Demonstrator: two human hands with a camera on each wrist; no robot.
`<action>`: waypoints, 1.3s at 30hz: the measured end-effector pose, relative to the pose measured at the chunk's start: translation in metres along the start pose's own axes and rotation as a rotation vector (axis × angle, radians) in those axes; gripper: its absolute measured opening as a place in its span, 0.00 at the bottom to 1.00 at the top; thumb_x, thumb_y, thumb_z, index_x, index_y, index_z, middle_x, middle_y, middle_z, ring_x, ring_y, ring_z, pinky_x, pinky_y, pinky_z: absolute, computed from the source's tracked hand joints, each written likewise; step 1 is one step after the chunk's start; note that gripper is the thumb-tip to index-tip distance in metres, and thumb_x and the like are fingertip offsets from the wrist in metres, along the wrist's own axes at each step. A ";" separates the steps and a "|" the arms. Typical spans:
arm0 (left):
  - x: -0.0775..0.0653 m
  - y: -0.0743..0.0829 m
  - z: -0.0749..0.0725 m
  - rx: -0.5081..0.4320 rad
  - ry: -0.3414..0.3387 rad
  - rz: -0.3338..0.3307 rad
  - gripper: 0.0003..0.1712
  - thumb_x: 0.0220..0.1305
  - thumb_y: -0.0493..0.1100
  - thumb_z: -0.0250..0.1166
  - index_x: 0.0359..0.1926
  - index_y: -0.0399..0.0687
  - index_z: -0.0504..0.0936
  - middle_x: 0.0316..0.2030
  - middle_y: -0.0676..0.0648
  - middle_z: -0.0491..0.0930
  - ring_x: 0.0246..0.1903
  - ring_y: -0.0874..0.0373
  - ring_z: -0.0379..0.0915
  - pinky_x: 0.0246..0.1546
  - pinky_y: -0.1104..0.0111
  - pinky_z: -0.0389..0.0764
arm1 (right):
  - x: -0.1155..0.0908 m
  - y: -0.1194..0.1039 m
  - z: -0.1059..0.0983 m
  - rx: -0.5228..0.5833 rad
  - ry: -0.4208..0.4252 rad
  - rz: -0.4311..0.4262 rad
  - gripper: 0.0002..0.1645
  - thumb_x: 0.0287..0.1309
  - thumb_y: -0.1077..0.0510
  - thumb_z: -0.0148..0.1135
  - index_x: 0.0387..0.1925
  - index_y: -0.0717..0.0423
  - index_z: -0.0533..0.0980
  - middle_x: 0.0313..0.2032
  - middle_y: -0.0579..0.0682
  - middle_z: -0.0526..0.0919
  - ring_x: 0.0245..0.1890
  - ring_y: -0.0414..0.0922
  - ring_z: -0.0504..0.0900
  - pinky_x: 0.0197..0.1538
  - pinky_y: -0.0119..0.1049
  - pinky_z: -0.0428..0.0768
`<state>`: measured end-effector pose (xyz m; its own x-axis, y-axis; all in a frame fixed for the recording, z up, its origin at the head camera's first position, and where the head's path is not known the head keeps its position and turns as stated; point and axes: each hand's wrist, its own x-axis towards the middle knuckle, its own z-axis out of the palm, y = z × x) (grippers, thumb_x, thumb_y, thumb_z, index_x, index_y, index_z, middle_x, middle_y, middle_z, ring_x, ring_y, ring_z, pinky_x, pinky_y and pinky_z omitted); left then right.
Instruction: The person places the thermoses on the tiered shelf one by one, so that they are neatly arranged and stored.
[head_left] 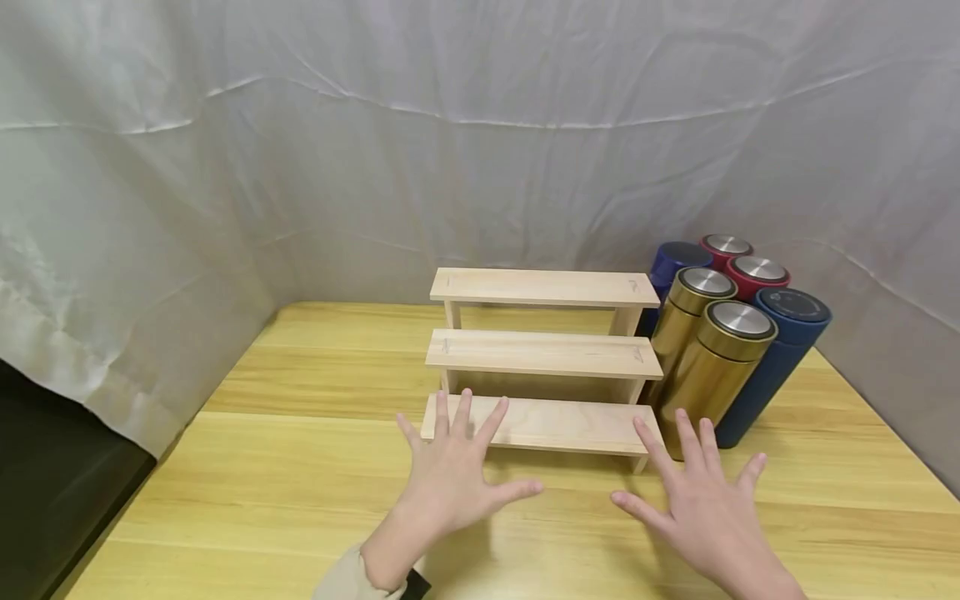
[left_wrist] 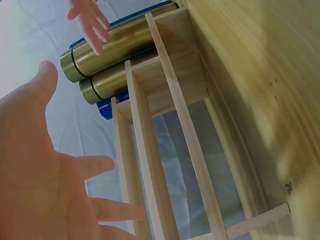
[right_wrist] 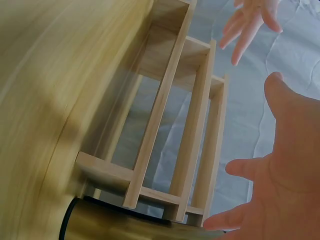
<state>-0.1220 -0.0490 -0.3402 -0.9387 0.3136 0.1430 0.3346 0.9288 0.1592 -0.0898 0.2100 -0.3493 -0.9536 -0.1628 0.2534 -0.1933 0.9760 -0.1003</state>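
Fingers spread wide, my left hand [head_left: 452, 479] hovers in front of the left end of a three-tier wooden step shelf [head_left: 555, 354], overlapping its lowest board in the head view. My right hand [head_left: 705, 508], also splayed, is held by the shelf's right front corner and near a gold thermos [head_left: 712, 375]. Neither hand holds anything. In the left wrist view the left palm [left_wrist: 35, 165] is beside the shelf boards [left_wrist: 150, 165]; the right wrist view has the right palm [right_wrist: 295, 165] likewise. All three boards of the shelf are bare.
Right of the shelf stand several thermoses in a cluster: a second gold thermos [head_left: 686, 312], a dark blue thermos [head_left: 780, 358], a purple-blue thermos [head_left: 667, 267] and red thermoses [head_left: 757, 275]. Grey cloth [head_left: 525, 150] hangs behind the wooden table [head_left: 300, 467]. A black surface [head_left: 60, 483] lies at far left.
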 end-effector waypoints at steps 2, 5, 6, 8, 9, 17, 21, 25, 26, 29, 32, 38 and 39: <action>0.001 -0.001 0.001 -0.015 0.014 0.012 0.54 0.41 0.84 0.36 0.68 0.66 0.50 0.65 0.39 0.49 0.62 0.35 0.37 0.46 0.30 0.27 | 0.000 0.001 0.000 0.010 -0.006 0.005 0.51 0.47 0.27 0.50 0.68 0.35 0.41 0.63 0.69 0.49 0.60 0.69 0.47 0.45 0.73 0.23; 0.001 -0.003 0.002 -0.041 0.031 0.024 0.54 0.41 0.84 0.35 0.67 0.64 0.51 0.64 0.38 0.51 0.62 0.35 0.41 0.48 0.30 0.29 | 0.000 0.003 0.001 0.028 -0.016 0.011 0.50 0.48 0.28 0.49 0.68 0.35 0.42 0.63 0.69 0.49 0.60 0.69 0.46 0.45 0.73 0.23; 0.002 -0.004 0.002 -0.048 0.035 0.024 0.54 0.41 0.84 0.35 0.67 0.64 0.52 0.64 0.38 0.52 0.62 0.35 0.42 0.48 0.31 0.29 | 0.000 0.004 0.001 0.035 -0.014 0.011 0.50 0.49 0.28 0.50 0.68 0.36 0.42 0.63 0.69 0.49 0.60 0.69 0.46 0.45 0.73 0.23; 0.002 -0.006 0.004 -0.069 0.042 0.019 0.54 0.41 0.84 0.36 0.67 0.64 0.52 0.64 0.38 0.53 0.62 0.36 0.42 0.49 0.31 0.30 | 0.000 0.006 0.001 0.051 -0.014 0.012 0.49 0.49 0.29 0.50 0.68 0.36 0.42 0.62 0.69 0.50 0.60 0.68 0.46 0.45 0.73 0.24; 0.002 -0.007 0.004 -0.080 0.046 0.018 0.54 0.41 0.83 0.37 0.67 0.63 0.53 0.64 0.38 0.53 0.62 0.36 0.42 0.50 0.32 0.30 | 0.000 0.006 0.001 0.060 -0.011 0.010 0.49 0.50 0.29 0.50 0.68 0.36 0.43 0.62 0.69 0.50 0.60 0.68 0.46 0.45 0.74 0.25; 0.004 -0.013 0.006 -0.113 0.107 0.037 0.52 0.44 0.80 0.45 0.66 0.59 0.56 0.63 0.39 0.56 0.62 0.39 0.45 0.53 0.33 0.39 | 0.000 0.013 0.000 0.126 0.051 -0.012 0.45 0.50 0.34 0.55 0.67 0.42 0.52 0.61 0.68 0.53 0.61 0.65 0.47 0.48 0.76 0.38; 0.006 -0.016 0.007 -0.152 0.142 0.050 0.50 0.45 0.77 0.49 0.65 0.54 0.60 0.61 0.39 0.61 0.61 0.40 0.49 0.52 0.34 0.45 | -0.001 0.017 0.002 0.142 0.075 -0.020 0.44 0.50 0.36 0.57 0.66 0.46 0.55 0.61 0.68 0.54 0.62 0.64 0.47 0.50 0.74 0.40; 0.008 -0.020 0.008 -0.203 0.182 0.048 0.47 0.47 0.73 0.54 0.62 0.49 0.64 0.58 0.39 0.64 0.60 0.40 0.52 0.52 0.34 0.48 | -0.001 0.023 0.002 0.152 0.104 -0.026 0.43 0.51 0.40 0.58 0.64 0.51 0.57 0.59 0.69 0.56 0.61 0.64 0.49 0.49 0.73 0.47; 0.008 -0.020 0.008 -0.214 0.188 0.044 0.46 0.47 0.72 0.54 0.61 0.48 0.66 0.58 0.39 0.65 0.60 0.41 0.52 0.52 0.35 0.49 | -0.001 0.024 0.001 0.157 0.115 -0.029 0.42 0.51 0.40 0.59 0.63 0.52 0.58 0.59 0.69 0.57 0.60 0.64 0.50 0.49 0.73 0.48; 0.009 -0.023 0.009 -0.258 0.214 0.036 0.42 0.50 0.69 0.56 0.58 0.46 0.69 0.57 0.40 0.66 0.59 0.42 0.56 0.53 0.37 0.51 | -0.001 0.028 0.000 0.170 0.157 -0.044 0.39 0.51 0.41 0.59 0.61 0.55 0.61 0.58 0.70 0.59 0.59 0.65 0.54 0.48 0.71 0.53; 0.010 -0.025 0.009 -0.307 0.260 0.048 0.36 0.52 0.63 0.59 0.55 0.43 0.72 0.55 0.40 0.68 0.56 0.43 0.60 0.54 0.40 0.55 | -0.001 0.031 -0.001 0.190 0.202 -0.061 0.37 0.50 0.43 0.61 0.58 0.57 0.64 0.56 0.69 0.62 0.56 0.65 0.58 0.47 0.68 0.57; 0.013 -0.033 0.011 -0.381 0.364 0.082 0.25 0.53 0.52 0.64 0.48 0.40 0.77 0.49 0.41 0.74 0.51 0.46 0.67 0.50 0.48 0.66 | -0.001 0.036 -0.004 0.220 0.224 -0.059 0.34 0.49 0.45 0.62 0.53 0.62 0.69 0.51 0.67 0.69 0.52 0.65 0.63 0.46 0.65 0.60; 0.014 -0.035 0.011 -0.400 0.376 0.085 0.24 0.53 0.50 0.65 0.47 0.39 0.77 0.47 0.41 0.75 0.50 0.46 0.68 0.50 0.49 0.67 | -0.002 0.037 -0.005 0.228 0.231 -0.057 0.34 0.49 0.45 0.63 0.52 0.62 0.69 0.50 0.67 0.70 0.52 0.65 0.64 0.46 0.65 0.61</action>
<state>-0.1481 -0.0742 -0.3548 -0.8373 0.2237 0.4988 0.4817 0.7334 0.4797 -0.0944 0.2475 -0.3490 -0.8674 -0.1535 0.4733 -0.3160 0.9047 -0.2857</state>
